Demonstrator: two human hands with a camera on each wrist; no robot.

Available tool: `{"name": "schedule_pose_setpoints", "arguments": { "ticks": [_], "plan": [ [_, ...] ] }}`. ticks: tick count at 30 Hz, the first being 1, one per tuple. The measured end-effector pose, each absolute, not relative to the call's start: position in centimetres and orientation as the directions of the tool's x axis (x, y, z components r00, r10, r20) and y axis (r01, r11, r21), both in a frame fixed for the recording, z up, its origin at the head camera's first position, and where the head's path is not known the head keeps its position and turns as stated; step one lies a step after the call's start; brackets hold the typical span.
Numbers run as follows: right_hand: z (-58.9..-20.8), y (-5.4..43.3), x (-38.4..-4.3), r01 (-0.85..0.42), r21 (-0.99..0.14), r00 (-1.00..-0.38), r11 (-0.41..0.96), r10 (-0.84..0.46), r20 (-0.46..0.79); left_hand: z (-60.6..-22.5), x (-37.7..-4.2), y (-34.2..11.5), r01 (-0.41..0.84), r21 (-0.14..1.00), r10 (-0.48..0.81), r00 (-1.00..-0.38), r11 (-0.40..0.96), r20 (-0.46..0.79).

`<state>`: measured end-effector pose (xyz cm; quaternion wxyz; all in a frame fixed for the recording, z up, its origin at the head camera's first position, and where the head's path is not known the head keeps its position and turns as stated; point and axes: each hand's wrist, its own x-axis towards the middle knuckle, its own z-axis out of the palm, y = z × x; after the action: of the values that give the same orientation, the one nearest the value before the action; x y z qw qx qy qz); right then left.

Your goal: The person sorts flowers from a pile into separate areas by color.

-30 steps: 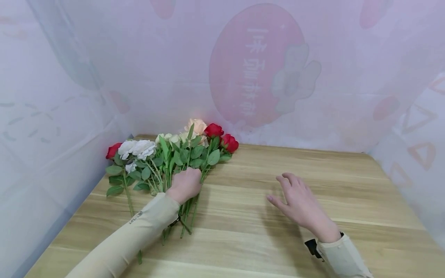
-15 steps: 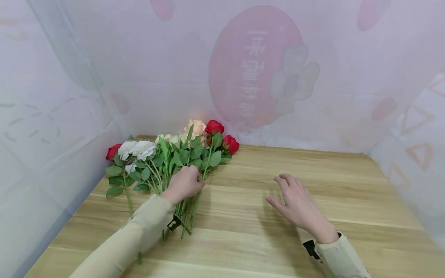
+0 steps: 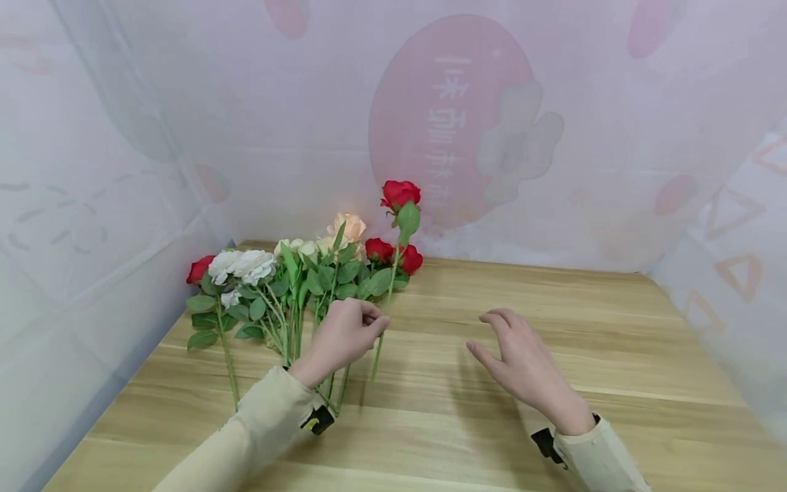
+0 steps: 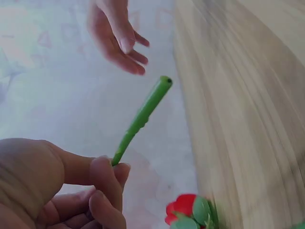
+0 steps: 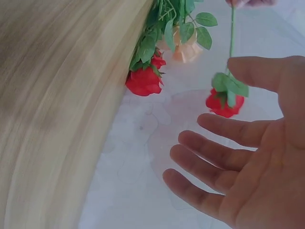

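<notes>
My left hand (image 3: 347,333) pinches the green stem (image 4: 143,117) of a red rose (image 3: 401,195) between thumb and fingers, its bloom raised above the other flowers. In the left wrist view the cut end of that stem points up past the fingertips. My right hand (image 3: 530,359) hovers over the table at the right, fingers spread and holding nothing; the right wrist view shows its bare palm. Beneath and beside the left hand lie several artificial flowers: red roses (image 3: 410,260), a peach flower (image 3: 349,225) and white flowers (image 3: 249,265), with leafy stems.
The flowers lie on the left part of a wooden table (image 3: 553,294). Another red rose (image 3: 200,268) lies at the far left of the pile. A printed cloth (image 3: 295,123) hangs behind the table and along both sides.
My left hand has drawn one red rose up out of the pile and moved slightly right with it. My right hand has barely shifted.
</notes>
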<state>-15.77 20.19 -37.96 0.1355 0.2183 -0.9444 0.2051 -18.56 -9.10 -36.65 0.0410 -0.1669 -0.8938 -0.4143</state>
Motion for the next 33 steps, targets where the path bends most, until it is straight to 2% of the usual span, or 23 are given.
{"name": "schedule_pose_setpoints", "arguments": {
  "ticks": [6,13,20,27,33],
  "plan": [
    [-37.9,20.0,-15.8,-0.435,-0.469,-0.893,0.769,-0.3,0.335,-36.1,-17.4,-7.1,0.381,0.773,0.274,-0.922,0.508,0.274],
    [-37.6,19.3,-15.9,-0.428,-0.647,-0.903,0.631,-0.279,0.326,-35.9,-16.6,-5.2,0.428,0.791,0.308,-0.898,0.437,0.316],
    [-36.9,18.3,-16.1,-0.348,-0.8,-0.932,0.488,-0.273,0.239,-36.1,-16.3,-3.9,0.457,0.795,0.324,-0.882,0.4,0.344],
    [-36.6,17.5,-16.0,-0.271,-0.904,-0.951,0.33,-0.239,0.198,-36.4,-15.9,-3.3,0.471,0.809,0.329,-0.871,0.352,0.364],
    [-36.0,16.6,-16.2,-0.268,-0.94,-0.949,0.21,-0.223,0.221,-36.7,-15.5,-2.7,0.517,0.793,0.347,-0.844,0.323,0.409]
  ]
}}
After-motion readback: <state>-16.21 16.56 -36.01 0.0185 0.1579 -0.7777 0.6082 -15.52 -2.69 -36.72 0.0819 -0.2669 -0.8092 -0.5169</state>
